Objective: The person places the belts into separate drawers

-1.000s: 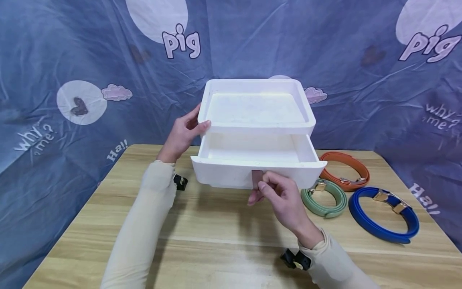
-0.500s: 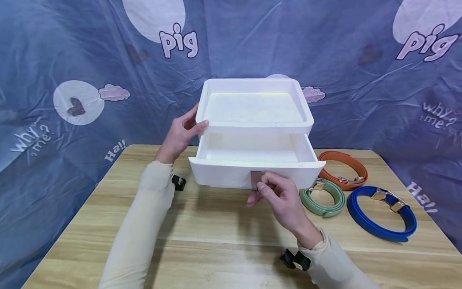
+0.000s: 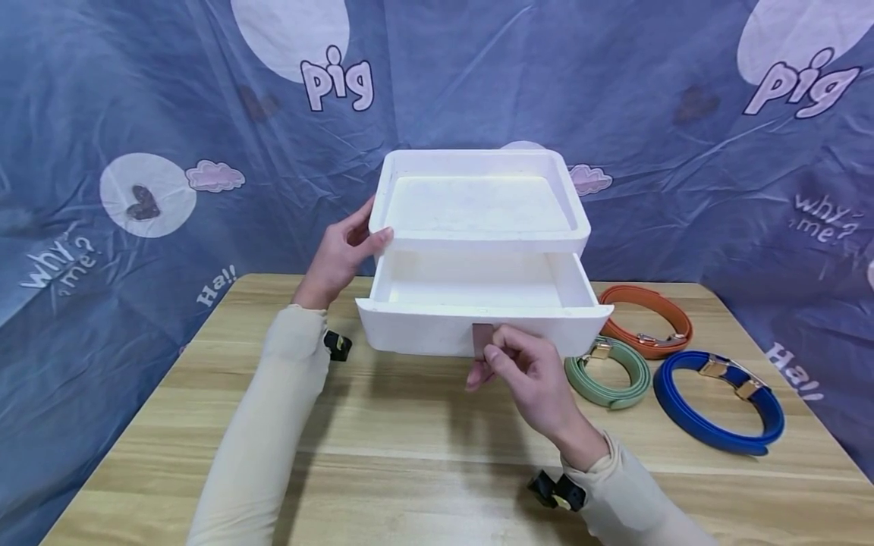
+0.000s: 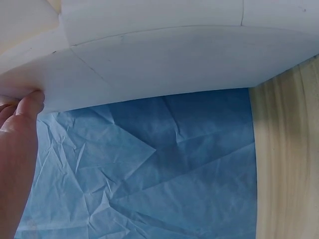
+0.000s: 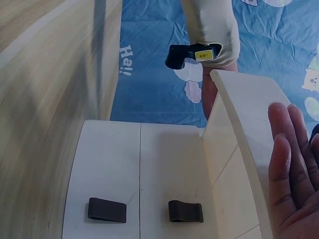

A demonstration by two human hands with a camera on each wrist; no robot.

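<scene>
A white plastic drawer unit [image 3: 478, 246] stands on the table, with a shallow tray top. Its upper drawer [image 3: 423, 330] is pulled out, and the bare white floor inside shows. My left hand [image 3: 339, 254] holds the unit's left side, thumb at the front corner and fingers behind; in the left wrist view the hand [image 4: 22, 119] meets the white wall. My right hand [image 3: 529, 371] pinches the brown pull tab [image 3: 482, 340] on the drawer front. In the right wrist view, its lower fingers [image 5: 286, 154] stretch out beneath the drawer. Two lower brown tabs [image 5: 107, 210] sit on closed fronts.
To the right lie three coiled belts: green [image 3: 638, 383], orange [image 3: 683, 318] and blue [image 3: 717, 438], with metal buckles. A wooden table [image 3: 396, 485] carries everything. Behind hangs a blue printed cloth [image 3: 464, 76].
The scene shifts slightly left in the head view. Both hands keep their places on the unit and the tab, and the drawer stays pulled out by the same amount.
</scene>
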